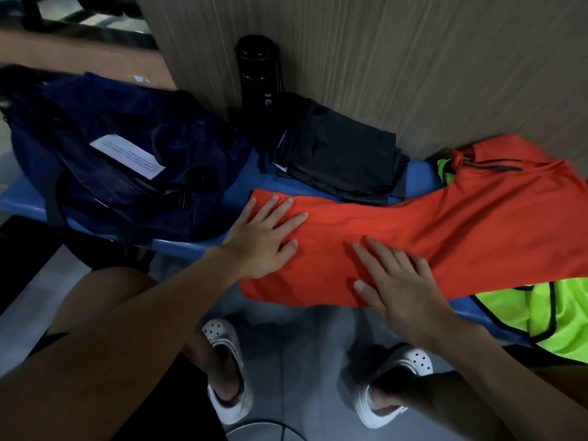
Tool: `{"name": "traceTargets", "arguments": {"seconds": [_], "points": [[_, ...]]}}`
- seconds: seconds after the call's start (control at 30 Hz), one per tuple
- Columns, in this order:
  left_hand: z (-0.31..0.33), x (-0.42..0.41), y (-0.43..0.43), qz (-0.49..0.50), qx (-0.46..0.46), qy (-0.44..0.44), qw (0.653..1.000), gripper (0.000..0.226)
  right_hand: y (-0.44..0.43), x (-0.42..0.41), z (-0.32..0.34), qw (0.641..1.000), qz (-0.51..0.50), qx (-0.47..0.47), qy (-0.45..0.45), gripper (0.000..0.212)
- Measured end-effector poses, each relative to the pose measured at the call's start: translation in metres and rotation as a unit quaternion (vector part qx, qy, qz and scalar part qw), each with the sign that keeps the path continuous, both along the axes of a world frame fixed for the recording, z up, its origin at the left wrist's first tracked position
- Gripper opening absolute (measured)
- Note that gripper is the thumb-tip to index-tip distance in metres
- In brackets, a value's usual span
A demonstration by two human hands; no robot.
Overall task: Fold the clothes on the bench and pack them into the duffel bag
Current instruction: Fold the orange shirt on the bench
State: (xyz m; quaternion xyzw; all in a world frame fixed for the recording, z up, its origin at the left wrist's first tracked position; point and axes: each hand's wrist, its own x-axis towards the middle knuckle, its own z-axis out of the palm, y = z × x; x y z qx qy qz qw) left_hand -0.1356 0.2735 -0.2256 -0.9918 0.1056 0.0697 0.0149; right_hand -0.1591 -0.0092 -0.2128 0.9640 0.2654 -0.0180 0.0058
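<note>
An orange sports shirt [445,237] lies spread across the blue bench [261,179], running from the middle of the view out toward 3 o'clock, its dark-striped collar end up at 2 o'clock and its near hem hanging a little over the bench's front edge. Both hands lie flat on it. The left hand [264,237] presses the shirt's 9 o'clock end with its fingers straight and fanned apart, while the right hand [401,281] presses the near edge at about 5 o'clock from centre, its fingers straight and slightly apart; neither one grips the cloth. A neon yellow-green vest [541,316] lies under the shirt at 4 o'clock. At 12 o'clock from the shirt, a folded black garment [340,154] sits against the wood-grain wall panel [413,58]. A black bottle [257,84] stands upright just beside that garment at 11 o'clock. The navy duffel bag [105,186] sits on the bench at 9 to 10 o'clock, with a white paper label [127,157] on top. White clogs [222,361] show on the floor at 6 o'clock.
</note>
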Motion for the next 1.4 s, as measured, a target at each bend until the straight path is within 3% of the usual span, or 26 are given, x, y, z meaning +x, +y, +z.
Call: {"name": "traceTargets", "arguments": {"seconds": [0.1, 0.17, 0.3, 0.47, 0.53, 0.6, 0.7, 0.83, 0.93, 1.07, 1.27, 1.4], "points": [[0.008, -0.01, -0.027, 0.057, -0.05, -0.06, 0.995, 0.078, -0.001, 0.015, 0.007, 0.999, -0.052, 0.001, -0.014, 0.062], [0.003, -0.019, -0.051, 0.089, -0.113, -0.049, 0.988, 0.071, -0.003, 0.018, -0.001, 0.997, -0.079, -0.022, 0.006, 0.066], [-0.012, -0.015, -0.042, 0.063, -0.036, -0.013, 0.997, 0.066, 0.006, 0.012, -0.018, 0.992, -0.114, -0.021, 0.051, 0.077], [-0.002, 0.01, -0.003, 0.018, -0.015, 0.018, 1.0, 0.063, 0.009, 0.009, -0.005, 0.998, -0.06, 0.028, 0.02, 0.069], [0.004, 0.01, -0.008, 0.043, -0.042, -0.023, 0.998, 0.067, 0.0, 0.02, 0.002, 0.993, -0.101, 0.047, -0.022, 0.063], [0.004, 0.002, -0.024, 0.052, -0.081, -0.062, 0.993, 0.068, -0.012, 0.029, -0.002, 0.989, -0.145, 0.016, -0.01, 0.067], [-0.009, -0.004, -0.032, 0.031, -0.055, -0.028, 0.998, 0.066, -0.014, 0.023, -0.02, 0.982, -0.184, -0.015, 0.03, 0.077], [-0.01, 0.01, -0.009, 0.02, -0.028, 0.006, 0.999, 0.072, -0.012, 0.01, -0.019, 0.99, -0.141, -0.004, 0.01, 0.072], [-0.003, 0.01, -0.013, 0.036, -0.043, -0.012, 0.998, 0.079, -0.02, 0.014, -0.016, 0.986, -0.16, 0.002, -0.039, 0.068], [-0.004, 0.002, -0.036, -0.014, -0.034, -0.007, 0.999, 0.073, -0.029, 0.017, -0.023, 0.967, -0.253, 0.007, -0.011, 0.08], [0.002, 0.008, -0.051, -0.009, -0.071, -0.012, 0.997, 0.076, -0.045, 0.014, -0.015, 0.973, -0.23, -0.004, -0.032, 0.071], [0.0, 0.009, -0.056, -0.022, -0.017, -0.003, 1.0, 0.075, -0.051, 0.01, -0.02, 0.961, -0.276, -0.007, -0.009, 0.071]]}}
